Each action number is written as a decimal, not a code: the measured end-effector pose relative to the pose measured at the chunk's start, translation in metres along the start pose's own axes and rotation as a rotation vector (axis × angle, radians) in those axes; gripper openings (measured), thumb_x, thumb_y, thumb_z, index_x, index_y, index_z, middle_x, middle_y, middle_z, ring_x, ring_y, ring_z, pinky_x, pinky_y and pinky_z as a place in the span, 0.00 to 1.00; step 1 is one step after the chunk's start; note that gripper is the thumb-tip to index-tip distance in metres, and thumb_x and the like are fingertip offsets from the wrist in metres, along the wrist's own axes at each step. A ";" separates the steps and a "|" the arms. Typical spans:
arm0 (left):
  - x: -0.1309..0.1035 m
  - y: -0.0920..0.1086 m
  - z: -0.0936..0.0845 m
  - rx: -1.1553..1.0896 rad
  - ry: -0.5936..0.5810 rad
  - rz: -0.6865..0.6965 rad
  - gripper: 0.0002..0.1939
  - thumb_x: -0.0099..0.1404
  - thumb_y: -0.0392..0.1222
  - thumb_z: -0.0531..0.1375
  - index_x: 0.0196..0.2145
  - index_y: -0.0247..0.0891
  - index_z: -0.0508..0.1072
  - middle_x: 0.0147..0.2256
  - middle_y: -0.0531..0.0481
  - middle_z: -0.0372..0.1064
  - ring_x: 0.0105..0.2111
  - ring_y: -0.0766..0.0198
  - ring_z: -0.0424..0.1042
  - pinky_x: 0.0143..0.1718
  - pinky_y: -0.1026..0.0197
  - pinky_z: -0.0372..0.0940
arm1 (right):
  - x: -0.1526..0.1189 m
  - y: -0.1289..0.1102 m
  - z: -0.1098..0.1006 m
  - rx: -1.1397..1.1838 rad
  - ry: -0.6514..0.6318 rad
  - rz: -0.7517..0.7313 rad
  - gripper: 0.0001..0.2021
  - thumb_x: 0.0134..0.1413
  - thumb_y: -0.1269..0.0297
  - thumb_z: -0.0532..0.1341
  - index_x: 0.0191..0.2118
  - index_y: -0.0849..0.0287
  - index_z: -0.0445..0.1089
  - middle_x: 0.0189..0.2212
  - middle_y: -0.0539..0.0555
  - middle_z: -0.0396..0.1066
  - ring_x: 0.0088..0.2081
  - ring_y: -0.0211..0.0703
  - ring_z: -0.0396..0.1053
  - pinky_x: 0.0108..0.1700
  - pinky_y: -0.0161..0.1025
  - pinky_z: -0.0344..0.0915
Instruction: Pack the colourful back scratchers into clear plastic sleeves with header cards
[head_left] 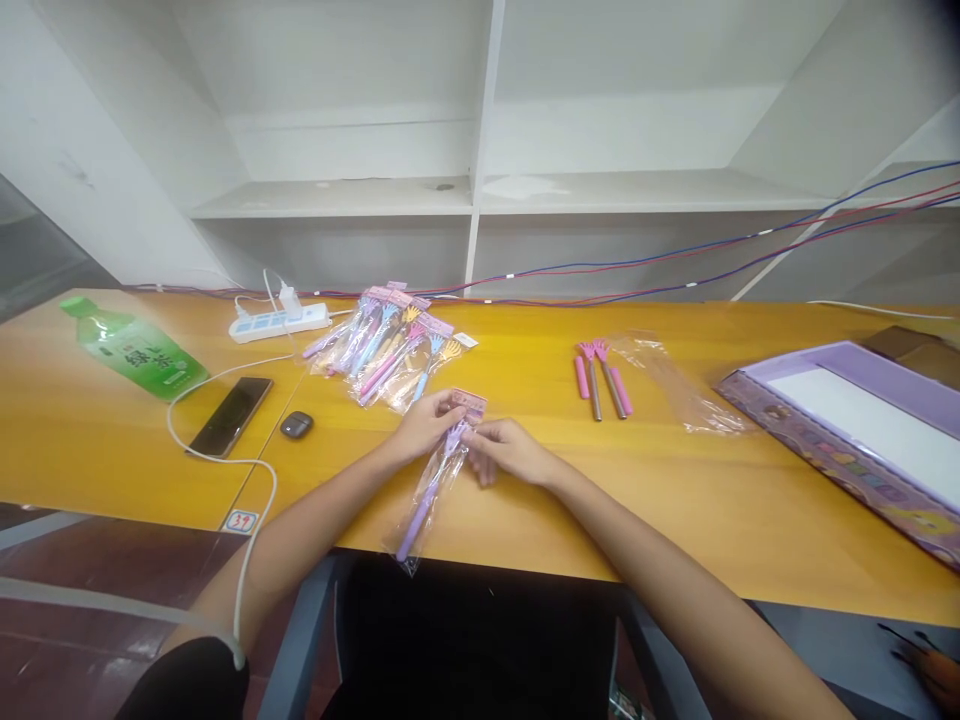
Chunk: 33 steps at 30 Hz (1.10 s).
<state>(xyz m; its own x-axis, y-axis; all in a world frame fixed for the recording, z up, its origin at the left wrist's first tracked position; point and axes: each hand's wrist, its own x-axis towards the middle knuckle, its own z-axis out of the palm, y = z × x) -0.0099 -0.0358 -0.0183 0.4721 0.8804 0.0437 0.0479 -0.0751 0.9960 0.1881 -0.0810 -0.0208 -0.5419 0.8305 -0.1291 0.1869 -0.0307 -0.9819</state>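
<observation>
A purple hand-shaped stick in a clear bag slants down towards the table's front edge, its pink card at the top. My left hand is closed on the bag's upper left side by the card. Across from it, my right hand pinches the bag near the purple hand shape. Beyond them lies a pile of bagged sticks in pink, blue, purple and yellow. To the right rest unbagged pink hand-shaped sticks with pink handle pieces beside them.
Clear plastic bags and an open purple box are at the right. A green bottle, phone, black earbud case, white cable and power strip are at the left. White shelves stand behind.
</observation>
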 end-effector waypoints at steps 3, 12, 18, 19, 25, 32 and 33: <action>0.000 -0.009 0.001 0.039 0.046 -0.092 0.19 0.64 0.52 0.68 0.45 0.35 0.76 0.38 0.43 0.80 0.37 0.56 0.79 0.38 0.59 0.69 | -0.002 0.001 -0.015 -0.348 0.406 -0.207 0.27 0.67 0.39 0.58 0.26 0.56 0.65 0.19 0.48 0.65 0.23 0.38 0.63 0.29 0.37 0.62; -0.006 -0.004 0.005 0.001 -0.238 -0.037 0.20 0.62 0.42 0.68 0.51 0.34 0.76 0.46 0.43 0.78 0.46 0.55 0.77 0.47 0.59 0.68 | -0.001 0.003 -0.026 -0.674 0.377 -0.473 0.11 0.68 0.53 0.62 0.44 0.55 0.73 0.39 0.54 0.69 0.35 0.41 0.67 0.40 0.40 0.66; -0.013 -0.012 0.014 0.086 -0.166 -0.013 0.37 0.59 0.38 0.68 0.65 0.37 0.65 0.50 0.42 0.78 0.46 0.56 0.76 0.51 0.56 0.68 | -0.006 0.002 -0.032 -0.644 0.346 -0.534 0.10 0.65 0.56 0.65 0.46 0.55 0.73 0.41 0.55 0.70 0.33 0.39 0.69 0.37 0.40 0.69; -0.015 -0.013 0.015 0.099 -0.152 -0.012 0.41 0.59 0.38 0.68 0.68 0.38 0.61 0.51 0.42 0.78 0.45 0.57 0.75 0.51 0.56 0.68 | -0.007 0.002 -0.033 -0.633 0.349 -0.543 0.09 0.66 0.57 0.65 0.46 0.55 0.73 0.41 0.55 0.70 0.32 0.39 0.69 0.36 0.39 0.70; -0.023 -0.007 0.018 0.162 -0.178 0.023 0.54 0.62 0.36 0.65 0.76 0.42 0.38 0.52 0.43 0.78 0.43 0.61 0.74 0.50 0.57 0.66 | -0.008 0.002 -0.037 -0.630 0.348 -0.543 0.06 0.69 0.62 0.60 0.44 0.55 0.74 0.39 0.55 0.71 0.35 0.39 0.72 0.37 0.38 0.72; -0.026 0.004 0.021 0.296 -0.203 0.071 0.53 0.64 0.35 0.61 0.76 0.43 0.32 0.53 0.45 0.77 0.48 0.60 0.74 0.54 0.55 0.65 | -0.010 0.001 -0.037 -0.599 0.346 -0.548 0.06 0.66 0.62 0.63 0.44 0.56 0.74 0.40 0.55 0.71 0.34 0.39 0.72 0.36 0.37 0.73; -0.025 0.005 0.022 0.309 -0.205 0.084 0.53 0.64 0.34 0.61 0.76 0.42 0.31 0.52 0.46 0.77 0.48 0.59 0.74 0.54 0.55 0.65 | -0.010 0.002 -0.036 -0.607 0.352 -0.559 0.05 0.66 0.63 0.63 0.44 0.56 0.74 0.39 0.55 0.71 0.34 0.39 0.72 0.36 0.38 0.73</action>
<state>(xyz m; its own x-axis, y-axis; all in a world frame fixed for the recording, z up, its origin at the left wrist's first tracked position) -0.0025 -0.0687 -0.0161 0.6505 0.7556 0.0767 0.2496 -0.3081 0.9180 0.2229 -0.0691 -0.0162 -0.4192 0.7618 0.4939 0.4264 0.6455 -0.6336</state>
